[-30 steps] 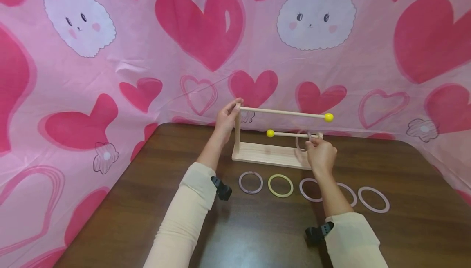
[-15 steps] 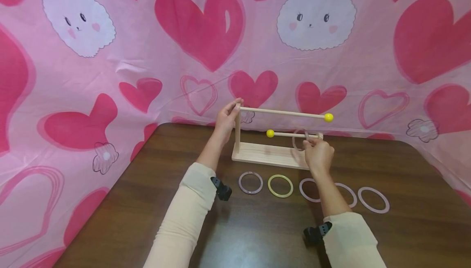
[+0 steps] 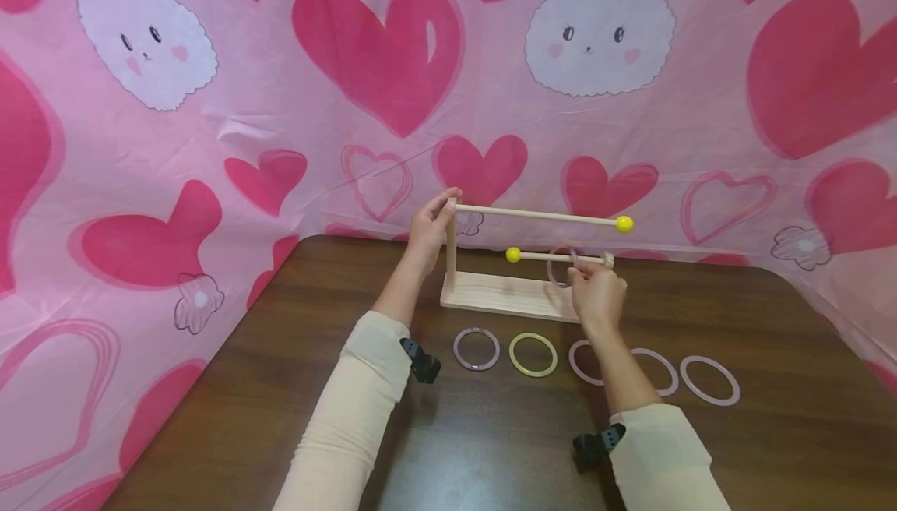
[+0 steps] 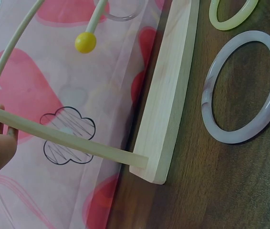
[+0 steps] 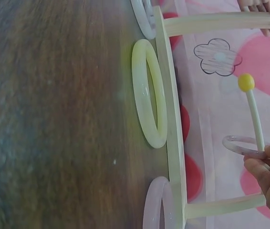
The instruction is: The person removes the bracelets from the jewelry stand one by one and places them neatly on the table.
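Observation:
A pale wooden stand (image 3: 504, 293) has an upper rod (image 3: 543, 214) and a shorter lower rod (image 3: 534, 257), each tipped with a yellow ball. My left hand (image 3: 426, 237) grips the top of the stand's left post, thumb in front and fingers behind. Between thumb and fingers, my right hand (image 3: 599, 293) pinches a translucent pale lilac bangle (image 5: 242, 150). That bangle encircles the lower rod, between its yellow ball (image 5: 246, 82) and the right post. My right hand hides part of the bangle and most of the right post in the head view.
In front of the stand, several bangles lie in a row on the dark wooden table (image 3: 490, 441). Among them are a marbled lilac bangle (image 4: 212, 126) and a yellow bangle (image 3: 534, 375). A pink heart-patterned cloth (image 3: 280, 90) hangs behind the table.
My right hand has moved a little to the left, carrying the bangle along the lower rod toward its yellow ball. My left hand keeps its hold on the post.

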Motion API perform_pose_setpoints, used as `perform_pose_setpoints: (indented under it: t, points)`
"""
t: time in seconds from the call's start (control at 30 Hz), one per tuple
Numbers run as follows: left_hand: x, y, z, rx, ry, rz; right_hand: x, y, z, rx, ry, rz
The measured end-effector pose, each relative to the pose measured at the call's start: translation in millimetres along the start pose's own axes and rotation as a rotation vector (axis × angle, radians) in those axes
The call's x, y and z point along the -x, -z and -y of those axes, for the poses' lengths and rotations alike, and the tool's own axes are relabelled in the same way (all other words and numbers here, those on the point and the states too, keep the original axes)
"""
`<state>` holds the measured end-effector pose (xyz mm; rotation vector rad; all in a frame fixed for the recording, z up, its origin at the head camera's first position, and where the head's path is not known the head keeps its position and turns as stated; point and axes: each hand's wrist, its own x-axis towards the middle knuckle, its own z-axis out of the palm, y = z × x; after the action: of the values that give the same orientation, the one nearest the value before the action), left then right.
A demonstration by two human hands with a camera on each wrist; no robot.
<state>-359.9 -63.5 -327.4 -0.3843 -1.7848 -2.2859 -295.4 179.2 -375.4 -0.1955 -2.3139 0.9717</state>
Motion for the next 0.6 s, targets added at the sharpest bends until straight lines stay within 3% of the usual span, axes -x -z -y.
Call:
perform_pose_setpoints:
  t: [0.23, 0.6]
  points:
    - [-1.1, 0.7, 0.7, 0.0, -0.001, 0.007, 0, -3, 5, 0.003, -0.005, 0.024]
    - [-1.2, 0.2, 0.3, 0.003, 0.005, 0.0, 4, -6, 14, 0.005, 0.058, 0.028]
